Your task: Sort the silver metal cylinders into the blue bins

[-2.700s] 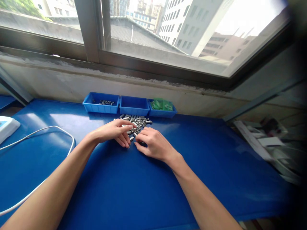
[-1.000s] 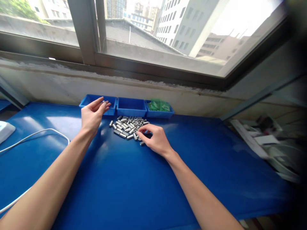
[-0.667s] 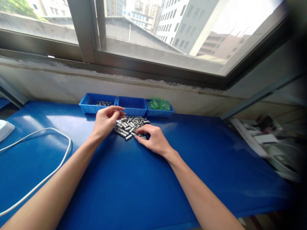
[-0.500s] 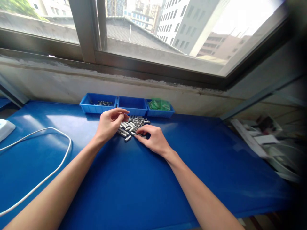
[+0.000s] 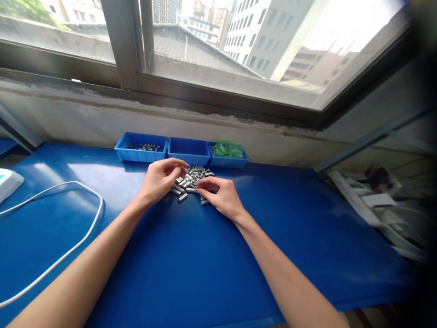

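A heap of short silvery metal pieces, shaped like small rods, lies on the blue tabletop between my hands. My left hand hovers at the heap's left side, thumb and forefinger curled together. Whatever may sit between those fingertips is too small to make out. At the heap's right side, my right hand has its thumb and fingers drawn to a pinch low among the pieces. Its fingertips hide what they grip, if anything. A few pieces show just below the right thumb.
Behind the heap stand three blue bins: the left bin with small screw-like metal parts, the middle bin, and the right bin with green plastic bags. A white cable curves across the left. Papers lie far right.
My left hand has shifted slightly right and down over the heap. My right hand has moved a little right, its fingers closer together, uncovering pieces below the thumb.
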The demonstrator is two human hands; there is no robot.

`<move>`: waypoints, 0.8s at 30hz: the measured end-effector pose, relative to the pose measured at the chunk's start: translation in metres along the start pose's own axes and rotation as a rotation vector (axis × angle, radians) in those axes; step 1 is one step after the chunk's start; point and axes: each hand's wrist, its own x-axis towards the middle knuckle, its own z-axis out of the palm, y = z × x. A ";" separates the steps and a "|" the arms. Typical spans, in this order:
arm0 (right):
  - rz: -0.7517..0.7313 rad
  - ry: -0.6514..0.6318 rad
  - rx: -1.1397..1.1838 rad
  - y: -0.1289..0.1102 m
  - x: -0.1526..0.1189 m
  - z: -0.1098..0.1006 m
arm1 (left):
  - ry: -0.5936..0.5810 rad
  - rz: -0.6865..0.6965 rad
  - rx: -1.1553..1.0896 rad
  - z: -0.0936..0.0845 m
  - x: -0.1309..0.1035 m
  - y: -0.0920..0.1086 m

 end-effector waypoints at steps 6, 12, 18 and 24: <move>0.101 -0.003 0.174 0.004 0.002 -0.003 | -0.007 0.006 0.006 -0.001 0.000 0.002; 0.207 0.073 0.430 0.003 0.005 -0.008 | -0.022 -0.013 -0.016 0.001 -0.001 0.003; 0.346 0.186 0.707 0.001 0.008 -0.008 | -0.128 -0.016 -0.041 0.005 -0.006 0.010; 0.301 0.178 0.692 -0.007 0.006 0.001 | -0.256 0.100 0.003 0.013 -0.012 0.014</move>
